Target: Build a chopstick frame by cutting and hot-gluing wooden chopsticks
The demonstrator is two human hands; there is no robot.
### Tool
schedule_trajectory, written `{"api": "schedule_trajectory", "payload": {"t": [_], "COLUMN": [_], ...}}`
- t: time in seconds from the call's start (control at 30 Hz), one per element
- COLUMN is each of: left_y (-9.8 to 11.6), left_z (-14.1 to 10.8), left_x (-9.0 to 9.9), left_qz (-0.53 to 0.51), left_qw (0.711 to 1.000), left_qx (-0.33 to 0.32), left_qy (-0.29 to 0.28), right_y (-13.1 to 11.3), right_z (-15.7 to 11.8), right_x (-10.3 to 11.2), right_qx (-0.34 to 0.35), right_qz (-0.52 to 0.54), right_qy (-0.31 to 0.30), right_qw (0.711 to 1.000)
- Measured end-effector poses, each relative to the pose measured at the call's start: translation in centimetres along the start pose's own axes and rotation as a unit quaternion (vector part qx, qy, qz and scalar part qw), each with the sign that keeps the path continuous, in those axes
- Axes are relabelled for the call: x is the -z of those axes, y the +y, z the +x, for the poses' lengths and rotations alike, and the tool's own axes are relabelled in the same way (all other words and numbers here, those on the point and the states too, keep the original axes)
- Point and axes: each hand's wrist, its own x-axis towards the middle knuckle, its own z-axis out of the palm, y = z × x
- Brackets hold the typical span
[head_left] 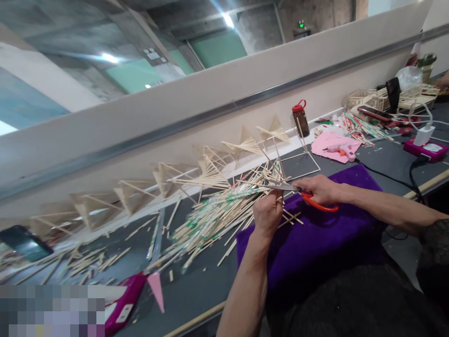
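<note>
My right hand is closed round a pair of scissors with orange-red handles. Their blades point left, just above my left hand. That hand is a closed fist with thin wooden sticks in it; how many, its fingers hide. Whether the blades touch the sticks I cannot tell. Some short sticks lie crossed on the purple cloth beneath my hands. Left of my fist, a large loose pile of wooden sticks is mixed with green-printed clear wrappers.
Fan-shaped stick structures line the wall. A brown bottle with a red cap stands behind a square stick frame. To the right, a glue gun rests on pink paper, near a purple power strip. A phone is far left.
</note>
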Motion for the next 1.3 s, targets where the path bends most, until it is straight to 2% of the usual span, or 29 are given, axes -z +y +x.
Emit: {"api": "schedule_trajectory", "payload": {"t": [0.17,0.3,0.4,0.67,0.9,1.0,1.17,1.3], "left_y": [0.4,0.9,1.1,0.8,0.3,0.5,0.7,0.7], "left_z": [0.2,0.4,0.5,0.4,0.1,-0.1,-0.3,-0.3], "left_x": [0.3,1.3,1.9,1.7,1.1,0.8,0.4,0.9], "left_qz": [-0.055,-0.178,-0.213,-0.15,-0.032,-0.007,-0.002,-0.033], "left_qw": [0.998,0.978,0.969,0.983,0.987,0.984,0.986,0.992], "left_qx": [0.037,0.099,0.097,0.02,-0.045,-0.075,-0.075,-0.049], "left_qy": [-0.005,0.05,0.075,0.109,0.15,0.162,0.151,0.11], "right_y": [-0.2,-0.1,0.2,0.6,0.3,0.4,0.8,0.9], "right_z": [0.1,0.2,0.2,0.2,0.2,0.3,0.4,0.4], "right_x": [0.3,-0.1,-0.6,-1.1,-1.2,-1.5,-1.9,-1.8], "right_qx": [-0.006,-0.003,-0.002,0.007,-0.003,0.018,0.046,0.049], "right_qz": [-0.014,0.01,0.028,0.018,0.061,0.092,0.107,0.098], "right_qy": [0.01,0.045,0.069,0.085,0.078,0.081,0.098,0.092], "right_qw": [1.0,0.999,0.997,0.996,0.995,0.992,0.988,0.99]}}
